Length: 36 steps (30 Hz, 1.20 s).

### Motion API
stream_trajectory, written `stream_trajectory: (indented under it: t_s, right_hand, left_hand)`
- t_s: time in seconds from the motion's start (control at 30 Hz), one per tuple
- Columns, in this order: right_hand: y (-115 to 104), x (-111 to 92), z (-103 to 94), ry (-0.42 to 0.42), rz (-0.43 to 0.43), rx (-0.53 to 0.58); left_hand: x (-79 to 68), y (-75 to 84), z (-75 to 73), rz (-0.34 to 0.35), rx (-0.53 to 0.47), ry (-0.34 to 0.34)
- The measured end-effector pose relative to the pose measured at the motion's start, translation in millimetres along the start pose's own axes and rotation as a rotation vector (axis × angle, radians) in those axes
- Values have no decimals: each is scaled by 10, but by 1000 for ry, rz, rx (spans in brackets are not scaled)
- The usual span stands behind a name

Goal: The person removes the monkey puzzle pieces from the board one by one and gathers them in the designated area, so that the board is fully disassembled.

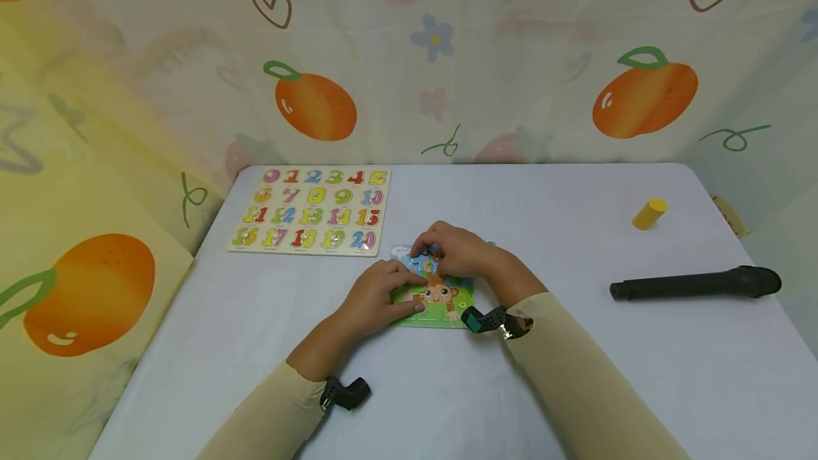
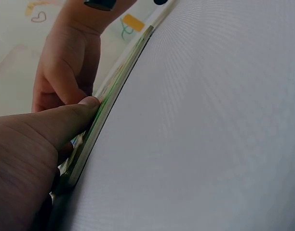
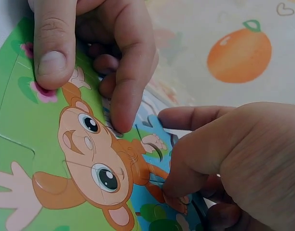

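Observation:
A jigsaw puzzle board (image 1: pixel 441 319) with a monkey on green and blue lies flat in the middle of the table. My left hand (image 1: pixel 377 297) rests on its left side; in the right wrist view the left thumb (image 3: pixel 53 67) and index finger press on the picture beside the monkey's head. At the far edge my right hand (image 1: pixel 460 253) holds a blue puzzle piece (image 3: pixel 154 126) between thumb and index finger. That piece sits slightly raised over the top of the picture, partly hidden by the fingers. In the left wrist view the board (image 2: pixel 97 122) shows edge-on.
A number board (image 1: pixel 307 255) showing 0 to 20 lies at the back left of the white table (image 1: pixel 549 197). On the right are a yellow cylinder (image 1: pixel 650 214) and a black microphone (image 1: pixel 690 285). A printed cloth (image 1: pixel 511 27) hangs behind the table.

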State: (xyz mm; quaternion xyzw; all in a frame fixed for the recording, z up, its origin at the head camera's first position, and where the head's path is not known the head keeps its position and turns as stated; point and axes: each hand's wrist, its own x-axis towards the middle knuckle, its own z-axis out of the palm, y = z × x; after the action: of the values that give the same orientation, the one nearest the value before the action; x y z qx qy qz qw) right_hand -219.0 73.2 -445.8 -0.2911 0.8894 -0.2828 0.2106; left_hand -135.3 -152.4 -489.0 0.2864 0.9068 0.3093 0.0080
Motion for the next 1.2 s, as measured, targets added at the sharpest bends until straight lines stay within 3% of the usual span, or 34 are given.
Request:
stream_trajectory:
  t_s: [0.57,0.97,1.2]
  right_hand:
    - [114,-33,-4,9,-32,141]
    - [105,-38,59,111,-29,159]
    - [111,-35,46,127,-16,201]
  left_hand:
    - [1,-18,7,16,-1,12]
    - [-1,-6,4,22,-7,7]
    - [-1,3,-9,20,1,12]
